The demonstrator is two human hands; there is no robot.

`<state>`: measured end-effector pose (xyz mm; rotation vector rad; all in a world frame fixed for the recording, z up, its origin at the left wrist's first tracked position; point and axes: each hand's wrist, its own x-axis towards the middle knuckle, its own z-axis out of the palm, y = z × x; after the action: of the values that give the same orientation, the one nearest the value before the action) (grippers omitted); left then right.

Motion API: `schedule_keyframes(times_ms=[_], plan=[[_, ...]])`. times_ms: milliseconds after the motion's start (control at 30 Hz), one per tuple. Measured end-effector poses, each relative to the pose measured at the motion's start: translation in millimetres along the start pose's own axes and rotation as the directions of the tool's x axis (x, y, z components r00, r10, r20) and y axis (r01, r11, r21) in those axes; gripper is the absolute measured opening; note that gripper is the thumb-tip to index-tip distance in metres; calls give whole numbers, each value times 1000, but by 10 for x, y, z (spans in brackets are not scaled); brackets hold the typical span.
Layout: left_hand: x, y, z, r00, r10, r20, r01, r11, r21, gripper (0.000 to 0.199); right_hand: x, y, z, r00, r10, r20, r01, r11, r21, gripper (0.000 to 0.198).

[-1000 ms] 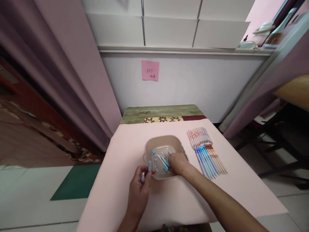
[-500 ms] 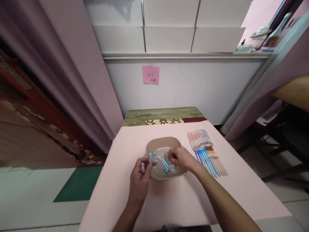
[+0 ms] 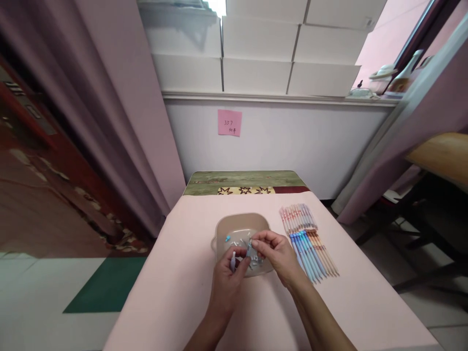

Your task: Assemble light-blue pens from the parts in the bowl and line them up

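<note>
Over a beige plastic basin (image 3: pixel 241 218), my left hand (image 3: pixel 227 285) grips a short light-blue pen barrel part (image 3: pixel 249 250) between thumb and fingertips. A pale pointed pen piece (image 3: pixel 233 261) is tucked in the same hand. The thumb and fingers of my right hand (image 3: pixel 277 252) are pinched together at the top end of the barrel part; whatever is between them is too small to make out. Small white pieces (image 3: pixel 255 261) and bright blue bits (image 3: pixel 227 238) lie loose in the basin, partly hidden by my hands.
To the right of the basin, blue pens (image 3: pixel 307 256) and brown pens (image 3: pixel 323 253) lie side by side, with a row of pale patterned pens (image 3: pixel 298 218) behind them. A pink cloth (image 3: pixel 164 292) covers the table. A pink note (image 3: pixel 229 123) is on the wall.
My right hand has come up from inside the basin to the top of the barrel part. My left hand has moved right, over the basin. The view has tilted up slightly.
</note>
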<state>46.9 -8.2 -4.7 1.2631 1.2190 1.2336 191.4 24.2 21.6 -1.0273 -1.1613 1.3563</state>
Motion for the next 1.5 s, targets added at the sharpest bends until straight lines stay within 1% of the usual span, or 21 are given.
schedule_keyframes(times_ms=[167,367,500,600,700,767,867,967,1067,1133,1233,1300,1333,1400,1500], plan=[[-60,5,-1,1000,-1,-26,1,999,33,18,-49,31,-17,1000,-8,26,8,1000,-9,22],[-123,-24,-28,999,21,-32,-19,998,61,17,-150,39,-42,997,-28,67,34,996,-79,20],[-163,0,-36,999,21,-36,-18,998,65,19,-191,-2,-54,997,-50,54,53,997,-52,26],[-187,34,-37,999,13,-47,-10,998,66,20,-200,-48,-41,997,-83,-10,83,996,17,30],[-205,60,-37,999,9,-50,-6,998,59,20,-210,-82,8,988,-111,-110,118,991,59,26],[-215,67,-38,999,9,-43,-6,999,54,19,-227,-87,57,980,-130,-147,139,989,50,23],[-238,70,-43,999,17,-27,-15,997,69,17,-262,-66,126,973,-164,-161,161,986,-29,19],[-266,78,-51,1000,22,-20,-20,996,83,16,-294,-33,155,961,-225,-163,195,964,-179,16],[-283,90,-59,1000,18,-20,-16,996,83,17,-314,-18,146,953,-276,-121,229,924,-305,14],[-283,92,-61,1000,15,-24,-13,997,80,17,-325,-25,136,944,-320,-81,265,880,-395,13],[-278,86,-64,999,18,-30,-16,997,73,16,-343,-52,133,903,-429,-19,355,772,-527,10],[-276,82,-66,999,20,-34,-18,998,61,16,-355,-73,137,877,-480,29,413,721,-556,10],[-275,82,-67,999,20,-36,-18,998,53,16,-361,-81,138,871,-490,43,431,716,-549,11],[-275,85,-71,999,17,-44,-15,999,32,16,-367,-90,135,876,-482,13,424,758,-496,14],[-262,89,-75,998,-3,-67,2,1000,-15,17,-371,-91,114,895,-421,-146,348,865,-362,21]])
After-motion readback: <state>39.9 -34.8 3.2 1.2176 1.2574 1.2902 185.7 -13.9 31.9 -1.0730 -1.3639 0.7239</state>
